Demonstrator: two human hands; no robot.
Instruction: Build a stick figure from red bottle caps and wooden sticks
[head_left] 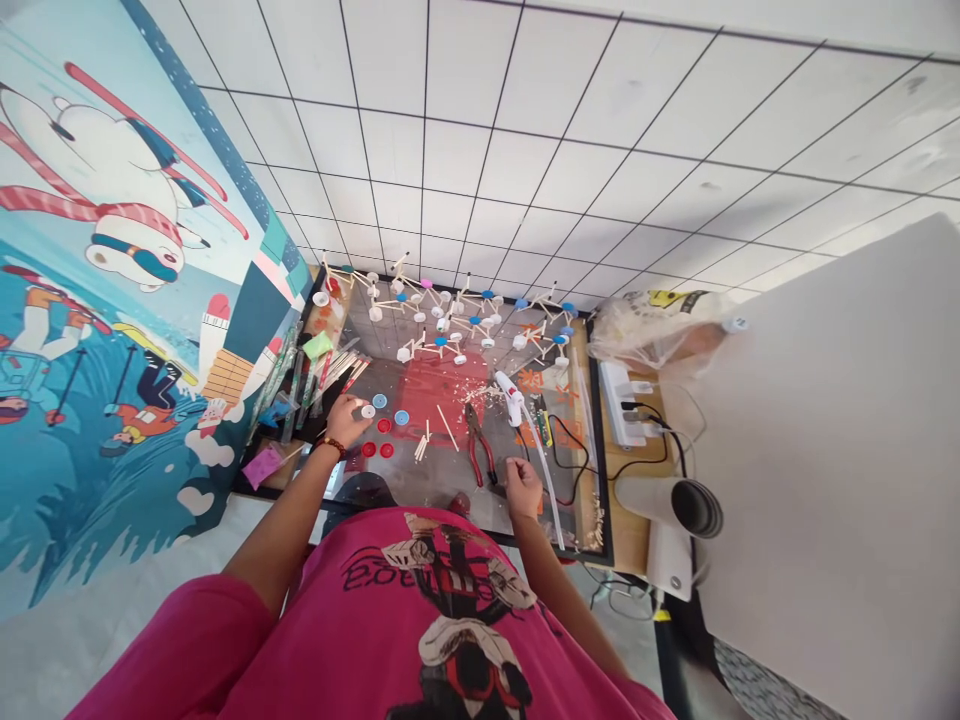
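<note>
At the left of the table, my left hand [346,420] is closed with its fingertips on a white bottle cap [367,411]. Beside it lie a blue cap [380,401], another blue cap [402,418] and several red caps [369,450]. My right hand [523,487] rests near the table's front edge with curled fingers; whether anything is inside them is hidden. Just left of it lie red-handled pliers [480,452]. A white glue gun [510,397] lies beyond that hand. Short wooden sticks [424,440] and one longer stick [448,427] lie between my hands.
Several stick-and-cap assemblies [440,342] stand along the back by the tiled wall. Loose sticks [341,372] are heaped at the left. A yellow cutter [546,428], a glue stick [546,480], cords and a power strip [619,405] occupy the right.
</note>
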